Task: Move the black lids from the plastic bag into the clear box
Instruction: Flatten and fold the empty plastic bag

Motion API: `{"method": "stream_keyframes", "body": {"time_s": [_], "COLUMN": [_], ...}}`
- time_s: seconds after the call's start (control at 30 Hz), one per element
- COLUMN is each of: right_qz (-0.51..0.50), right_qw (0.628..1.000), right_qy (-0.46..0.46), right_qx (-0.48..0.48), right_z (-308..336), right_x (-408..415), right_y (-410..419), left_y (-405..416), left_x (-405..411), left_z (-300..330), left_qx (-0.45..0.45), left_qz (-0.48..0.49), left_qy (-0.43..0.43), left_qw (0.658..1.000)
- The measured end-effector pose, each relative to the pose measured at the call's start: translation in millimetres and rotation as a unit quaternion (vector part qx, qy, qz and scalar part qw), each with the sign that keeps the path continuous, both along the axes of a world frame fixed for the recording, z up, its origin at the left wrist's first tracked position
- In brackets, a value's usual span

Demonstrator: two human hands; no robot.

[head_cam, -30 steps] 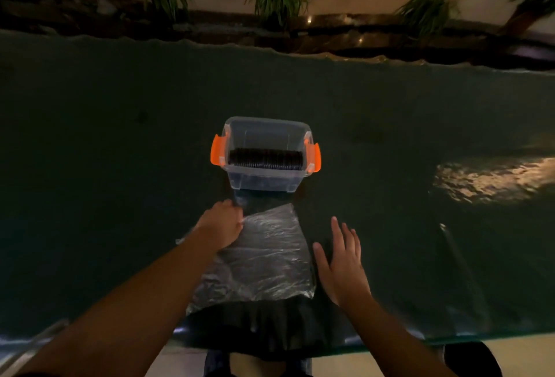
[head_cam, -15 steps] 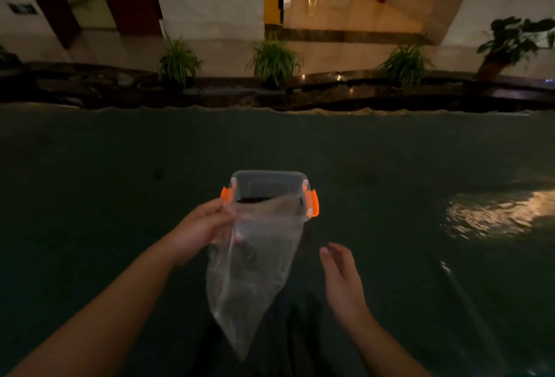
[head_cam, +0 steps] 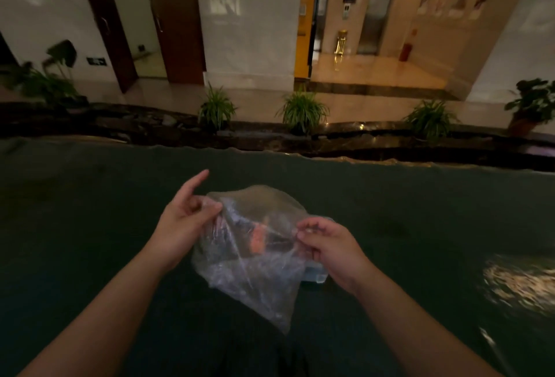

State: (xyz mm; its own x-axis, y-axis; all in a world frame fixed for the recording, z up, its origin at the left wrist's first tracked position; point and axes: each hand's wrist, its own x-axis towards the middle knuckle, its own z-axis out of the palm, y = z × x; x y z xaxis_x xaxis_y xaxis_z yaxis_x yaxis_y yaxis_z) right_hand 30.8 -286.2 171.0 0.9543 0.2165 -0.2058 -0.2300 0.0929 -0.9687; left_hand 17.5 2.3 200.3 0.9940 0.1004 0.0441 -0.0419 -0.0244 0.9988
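Two hands raised | left hand (head_cam: 184,222), right hand (head_cam: 329,243) pinch plastic bag (head_cam: 255,274) | left forefinger outstretched

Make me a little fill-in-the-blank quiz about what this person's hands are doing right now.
1. Both hands hold up a clear plastic ____ above the dark table.
2. The left hand points its ____ finger away from the person.
3. Seen through the bag, the box's latch is ____ in colour.
4. The right hand pinches the bag's edge; a corner of the clear box shows just ____ that hand.

Missing words: bag; index; orange; below
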Motion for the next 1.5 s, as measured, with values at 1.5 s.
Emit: {"method": "stream_keyframes", "body": {"time_s": [1.5], "right_qz": [0.073], "right_qw": [0.986], "right_qy": [-0.135], "right_qx": [-0.064], "right_z": [134.6], "right_x": [17.1], "right_y": [12.3], "left_y": [-13.4], "left_x": [27.5], "left_z": [102.4], "left_qx": [-0.091], "left_qz": [-0.268], "left_qy": [-0.002], "left_qw": [0.959]}}
